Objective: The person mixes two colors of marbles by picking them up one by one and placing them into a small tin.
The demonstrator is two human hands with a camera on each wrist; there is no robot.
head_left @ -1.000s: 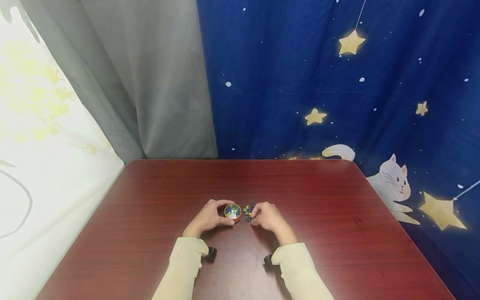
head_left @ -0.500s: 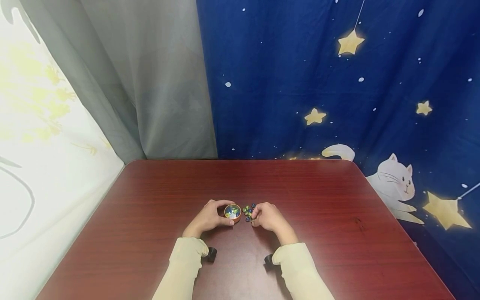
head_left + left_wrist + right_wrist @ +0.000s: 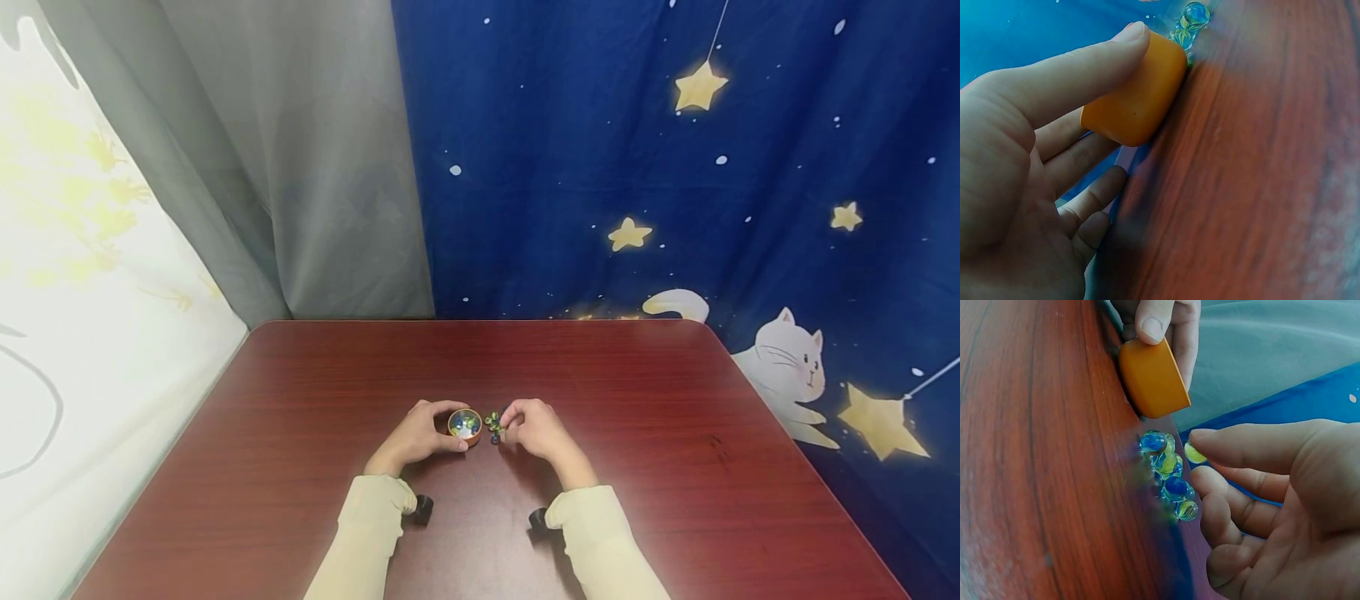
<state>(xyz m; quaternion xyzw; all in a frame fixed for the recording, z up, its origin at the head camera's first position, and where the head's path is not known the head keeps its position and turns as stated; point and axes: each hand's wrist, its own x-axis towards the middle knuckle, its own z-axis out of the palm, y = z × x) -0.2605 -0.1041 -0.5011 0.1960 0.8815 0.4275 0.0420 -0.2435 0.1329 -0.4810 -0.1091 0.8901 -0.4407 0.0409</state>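
Note:
My left hand (image 3: 417,433) holds a small orange bowl (image 3: 1141,94) between thumb and fingers. It stands upright on the table, and in the head view several blue and yellow-green marbles show inside it. Just right of the bowl lies a cluster of clear glass marbles (image 3: 1175,487) with blue and yellow swirls. Beside this cluster, my right hand (image 3: 536,429) pinches a yellow marble (image 3: 1195,454) at the tips of thumb and forefinger, apart from the bowl. Its other fingers are curled near the cluster. The head view hides this pinched marble behind the fingers.
Both hands work over a reddish-brown wooden table (image 3: 480,358). Behind it hang a grey curtain (image 3: 345,167) and a blue curtain (image 3: 540,167) with stars and a white cat. A black wrist camera (image 3: 423,509) sits at the left cuff.
My right hand's fingertips have shifted slightly at the right side of the cluster, now covering a dark blue marble seen earlier. The left hand and bowl stay in place.

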